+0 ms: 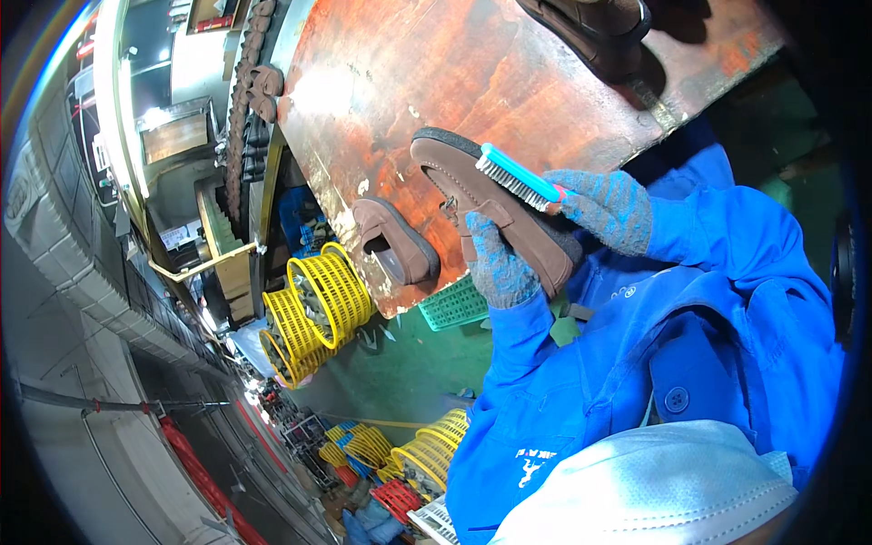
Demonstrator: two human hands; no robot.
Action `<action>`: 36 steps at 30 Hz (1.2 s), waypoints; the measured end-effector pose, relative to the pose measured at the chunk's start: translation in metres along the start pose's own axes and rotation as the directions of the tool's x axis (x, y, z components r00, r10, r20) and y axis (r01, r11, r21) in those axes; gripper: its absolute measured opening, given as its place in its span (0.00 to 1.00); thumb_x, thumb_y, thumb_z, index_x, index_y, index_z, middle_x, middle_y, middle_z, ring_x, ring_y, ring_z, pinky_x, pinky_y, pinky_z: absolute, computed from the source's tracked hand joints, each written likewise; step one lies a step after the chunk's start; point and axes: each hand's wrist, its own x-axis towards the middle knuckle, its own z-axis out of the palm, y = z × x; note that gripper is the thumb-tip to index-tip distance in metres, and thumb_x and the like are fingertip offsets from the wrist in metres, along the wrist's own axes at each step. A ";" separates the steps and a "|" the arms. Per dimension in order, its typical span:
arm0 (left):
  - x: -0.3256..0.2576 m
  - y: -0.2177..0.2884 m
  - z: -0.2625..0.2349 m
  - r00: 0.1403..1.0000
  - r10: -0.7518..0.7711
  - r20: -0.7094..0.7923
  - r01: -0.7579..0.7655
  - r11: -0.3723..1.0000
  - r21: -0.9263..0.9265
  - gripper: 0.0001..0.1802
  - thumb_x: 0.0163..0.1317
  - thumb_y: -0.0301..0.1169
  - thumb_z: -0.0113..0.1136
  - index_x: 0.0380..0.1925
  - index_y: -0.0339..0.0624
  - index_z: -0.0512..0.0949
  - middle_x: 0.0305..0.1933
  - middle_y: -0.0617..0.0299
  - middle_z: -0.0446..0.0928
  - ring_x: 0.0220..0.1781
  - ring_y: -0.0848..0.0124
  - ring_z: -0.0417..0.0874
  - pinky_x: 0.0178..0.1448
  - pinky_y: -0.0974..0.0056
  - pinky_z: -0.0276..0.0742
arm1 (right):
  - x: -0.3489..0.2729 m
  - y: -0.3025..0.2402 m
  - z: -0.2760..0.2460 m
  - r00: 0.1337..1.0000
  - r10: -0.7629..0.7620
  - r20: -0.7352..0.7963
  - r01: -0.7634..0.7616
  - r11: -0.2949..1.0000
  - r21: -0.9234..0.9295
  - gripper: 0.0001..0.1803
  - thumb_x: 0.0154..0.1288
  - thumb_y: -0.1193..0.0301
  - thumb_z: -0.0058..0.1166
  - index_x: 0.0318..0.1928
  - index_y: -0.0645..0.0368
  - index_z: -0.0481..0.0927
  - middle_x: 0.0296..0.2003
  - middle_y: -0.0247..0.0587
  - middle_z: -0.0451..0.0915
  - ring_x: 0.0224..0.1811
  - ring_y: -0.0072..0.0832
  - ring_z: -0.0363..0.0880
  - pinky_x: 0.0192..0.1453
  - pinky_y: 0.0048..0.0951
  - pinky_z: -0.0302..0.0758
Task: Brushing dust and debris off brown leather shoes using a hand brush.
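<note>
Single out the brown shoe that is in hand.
The brown shoe held by the left hand, next to the blue brush; the lower-left shoe and the top-edge shoe touch neither hand.

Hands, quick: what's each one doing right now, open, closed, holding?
Left hand: closed, holding a shoe.
Right hand: closed, holding a brush.

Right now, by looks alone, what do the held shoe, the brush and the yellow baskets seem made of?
Held shoe: perhaps suede or nubuck, from the matte brown surface; its dull dark sole looks like rubber. Brush: likely moulded plastic, given the smooth blue handle; the pale bristles are of unclear fibre. Yellow baskets: probably plastic, from their uniform colour and slotted walls.
</note>
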 end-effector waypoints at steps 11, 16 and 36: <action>-0.025 -0.007 0.002 0.987 0.078 0.142 -0.144 0.828 0.542 0.14 0.73 0.33 0.53 0.48 0.33 0.79 0.41 0.63 0.79 0.43 0.75 0.76 0.49 0.67 0.73 | 0.062 -0.013 -0.025 0.987 0.148 -0.063 -0.156 0.976 -0.155 0.21 0.76 0.64 0.48 0.62 0.61 0.74 0.44 0.45 0.84 0.44 0.29 0.82 0.54 0.30 0.77; -0.024 -0.005 0.016 0.989 -0.086 0.119 0.060 0.977 0.205 0.22 0.75 0.37 0.49 0.62 0.36 0.71 0.55 0.57 0.77 0.53 0.68 0.79 0.57 0.61 0.76 | 0.081 0.020 -0.032 0.798 -0.586 -0.143 0.452 0.738 -0.501 0.26 0.62 0.67 0.61 0.61 0.59 0.74 0.56 0.52 0.79 0.49 0.48 0.83 0.52 0.40 0.82; 0.004 -0.014 0.023 0.991 -0.111 0.073 0.126 0.962 -0.244 0.28 0.73 0.50 0.49 0.65 0.44 0.68 0.59 0.54 0.75 0.56 0.58 0.78 0.59 0.51 0.79 | -0.014 -0.021 -0.001 0.990 0.131 -0.043 -0.133 0.990 -0.043 0.23 0.79 0.61 0.39 0.65 0.61 0.71 0.52 0.50 0.82 0.51 0.35 0.84 0.54 0.32 0.79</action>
